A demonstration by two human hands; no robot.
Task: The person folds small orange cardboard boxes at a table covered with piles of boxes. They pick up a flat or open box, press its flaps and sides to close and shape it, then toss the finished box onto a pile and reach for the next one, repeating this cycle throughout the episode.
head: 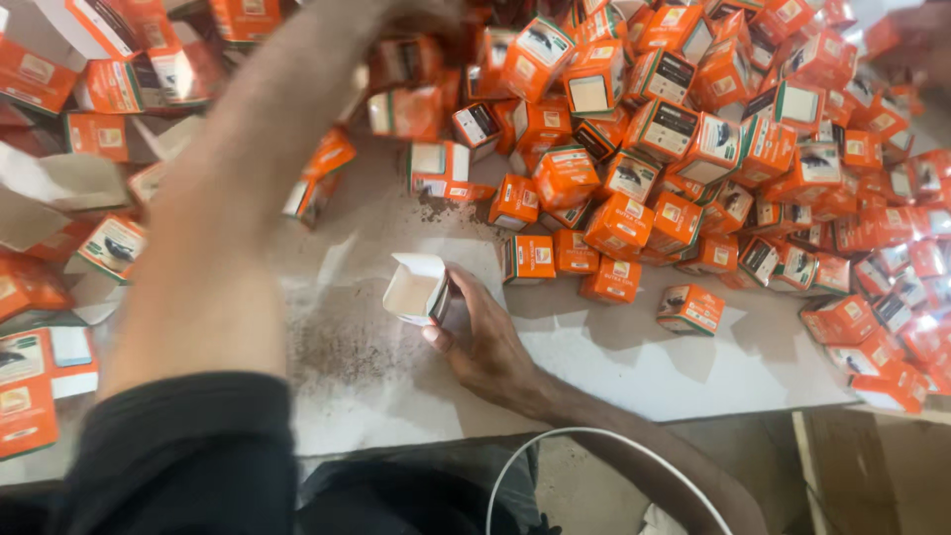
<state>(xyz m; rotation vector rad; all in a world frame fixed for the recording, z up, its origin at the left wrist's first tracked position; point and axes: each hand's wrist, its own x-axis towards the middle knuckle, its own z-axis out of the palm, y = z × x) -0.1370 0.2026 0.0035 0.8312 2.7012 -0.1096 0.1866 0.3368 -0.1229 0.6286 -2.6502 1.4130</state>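
Our right hand (485, 342) pinches an open box (418, 289) on the surface (614, 362), just below the orange pile (693, 149). Our left hand (421, 18) reaches into that pile; its grip we cannot tell. Risk: that arm's sweep may topple boxes.

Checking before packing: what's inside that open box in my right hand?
The open box held by the right hand shows only bare pale inner walls; its bottom is hidden.
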